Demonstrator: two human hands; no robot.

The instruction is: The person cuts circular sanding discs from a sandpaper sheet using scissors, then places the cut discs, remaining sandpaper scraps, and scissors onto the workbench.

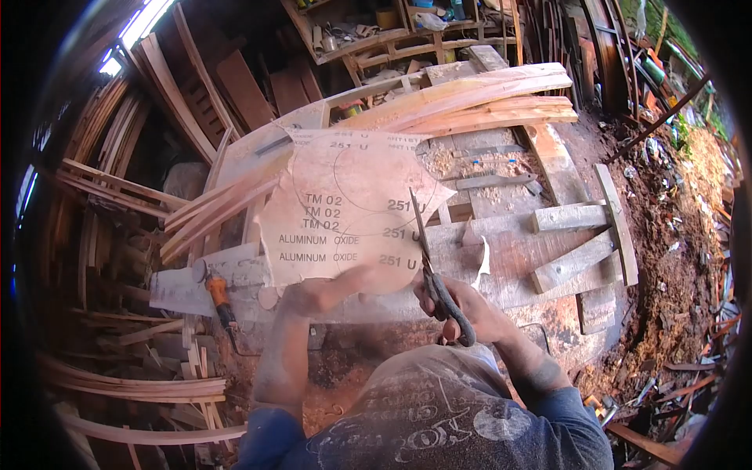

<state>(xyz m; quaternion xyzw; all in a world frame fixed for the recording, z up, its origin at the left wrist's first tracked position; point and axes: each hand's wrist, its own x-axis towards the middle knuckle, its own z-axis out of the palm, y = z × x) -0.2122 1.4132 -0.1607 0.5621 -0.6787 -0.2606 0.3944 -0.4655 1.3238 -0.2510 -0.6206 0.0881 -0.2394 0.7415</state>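
A large pinkish sheet (352,204), printed "ALUMINUM OXIDE" and "251 U" and marked with drawn circular lines, is held up over the workbench. My left hand (333,290) grips its lower edge, the fingers partly hidden behind it. Scissors (432,274) with dark handles are in my right hand (462,304), their blades pointing up along the sheet's right edge. A small torn piece (482,254) of similar material lies on the bench just right of the scissors.
The wooden bench (509,270) carries long planks (486,94) at the back, wood blocks (576,262) at right and a saw-like tool (493,182). An orange power tool (220,301) lies at left. Shelves (384,39) stand behind, and timber leans at left.
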